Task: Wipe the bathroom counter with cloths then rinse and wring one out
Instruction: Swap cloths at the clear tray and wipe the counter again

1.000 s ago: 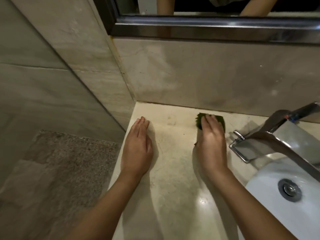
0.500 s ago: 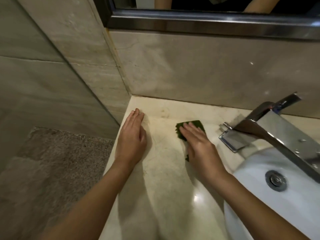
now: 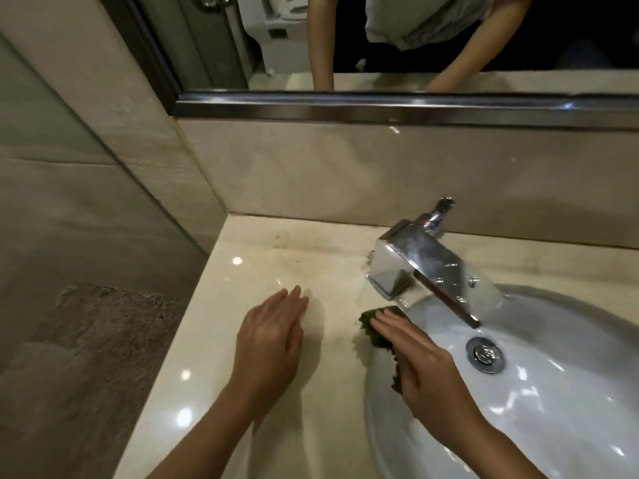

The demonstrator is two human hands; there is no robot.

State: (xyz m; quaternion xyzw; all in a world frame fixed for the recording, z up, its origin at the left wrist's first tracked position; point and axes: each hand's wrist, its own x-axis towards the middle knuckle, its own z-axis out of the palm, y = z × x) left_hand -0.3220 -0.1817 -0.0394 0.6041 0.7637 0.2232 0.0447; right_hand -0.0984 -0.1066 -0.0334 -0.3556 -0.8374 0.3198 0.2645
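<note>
Your right hand (image 3: 427, 371) lies flat on the cloth (image 3: 375, 324). Its fingers (image 3: 394, 323) are straight and close together, pressing the green cloth down rather than curling round it. The cloth sits where the worktop (image 3: 262, 267) meets the left rim of the sink (image 3: 553, 426), just in front of the base of the tap (image 3: 422, 267). Most of it is hidden under your palm; a ragged edge shows at your fingertips and another along the thumb side.

Your left hand (image 3: 268, 344) rests palm down on the bare worktop, apart from the cloth on its left. Its fingers (image 3: 294, 302) are straight, lightly spread and hold nothing. Only one cloth is in view.

You look to be in the wiping step, working the strip beside the basin. No water appears to run from the tap, so the rinse and wring have probably not begun. The back of the worktop near the wall looks dull and smudged, so it likely needs a pass as well.

For the next stroke, use flat, even pressure and steer along the rim, since the cloth could slide over the edge into the sink. Your left hand is well placed to brace you. To rinse, you will need to close your fingers round the cloth and lift it under the spout.
</note>
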